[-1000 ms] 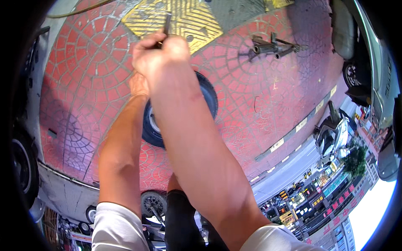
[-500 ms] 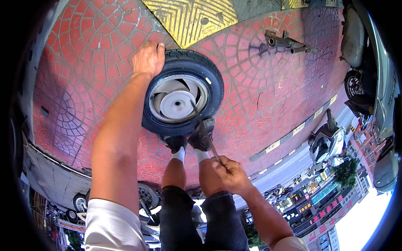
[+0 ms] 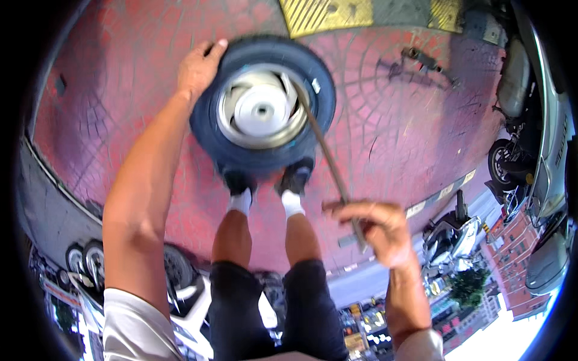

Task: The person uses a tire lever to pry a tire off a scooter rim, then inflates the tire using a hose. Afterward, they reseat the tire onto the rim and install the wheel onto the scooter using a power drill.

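Observation:
A black tyre [image 3: 322,114] on a silver spoked wheel rim [image 3: 262,142] is just in front of my shoes, its flat hub face turned up toward me. My left hand [image 3: 198,71] grips the tyre at its far left edge, with some fingertips hidden behind the rubber. A long, thin metal bar [image 3: 329,154], like a tyre lever, runs from the right side of the rim down to my right hand [image 3: 385,231]. That hand is blurred but closed around the bar's near end. Whether the bar's far tip touches the rim, I cannot tell.
Red patterned paving [image 3: 367,168] lies around the wheel. A metal bracket-like part [image 3: 424,60] rests at the far right, near a yellow and black ramp [image 3: 328,17]. Parked scooters [image 3: 454,234] stand at the right and behind my legs. My shoes [image 3: 295,175] are close to the tyre.
The bar's far end has gone from beside the hub to the right part of the rim. My right hand has moved right, its fingers looser. My left hand stays on the tyre; the view has shifted.

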A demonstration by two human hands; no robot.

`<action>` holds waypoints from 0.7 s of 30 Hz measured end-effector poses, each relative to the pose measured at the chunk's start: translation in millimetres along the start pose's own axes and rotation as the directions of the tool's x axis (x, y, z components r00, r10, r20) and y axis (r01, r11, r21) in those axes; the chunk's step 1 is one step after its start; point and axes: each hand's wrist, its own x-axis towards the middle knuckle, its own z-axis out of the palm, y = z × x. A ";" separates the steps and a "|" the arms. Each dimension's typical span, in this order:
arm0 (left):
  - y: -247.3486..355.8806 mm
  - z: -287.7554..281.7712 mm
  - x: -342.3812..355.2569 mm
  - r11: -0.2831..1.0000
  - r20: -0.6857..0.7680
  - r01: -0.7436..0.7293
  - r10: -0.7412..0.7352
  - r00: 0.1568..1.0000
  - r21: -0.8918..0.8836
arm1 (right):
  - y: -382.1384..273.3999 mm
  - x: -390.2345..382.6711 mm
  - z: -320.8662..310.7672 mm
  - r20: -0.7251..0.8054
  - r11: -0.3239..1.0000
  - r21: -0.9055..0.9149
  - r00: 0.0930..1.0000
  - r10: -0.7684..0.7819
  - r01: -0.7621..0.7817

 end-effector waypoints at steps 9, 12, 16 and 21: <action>-130.8 52.0 -95.2 0.689 0.060 0.386 -0.447 0.892 -0.613 | -45.4 131.8 -1.5 0.008 0.684 -0.477 0.782 -0.624 0.551; -127.7 66.8 -98.5 0.752 -0.088 0.344 -0.468 0.879 -0.563 | -44.9 169.3 5.7 -0.030 0.805 0.195 0.824 -0.566 0.560; -121.1 59.9 -101.8 0.790 -0.100 0.360 -0.464 0.880 -0.497 | -28.4 206.1 36.0 -0.082 0.881 0.178 0.899 -0.431 0.439; -121.3 46.7 -99.9 0.801 -0.022 0.368 -0.428 0.903 -0.472 | 4.8 233.9 72.4 0.047 0.926 -0.063 0.928 -0.369 0.371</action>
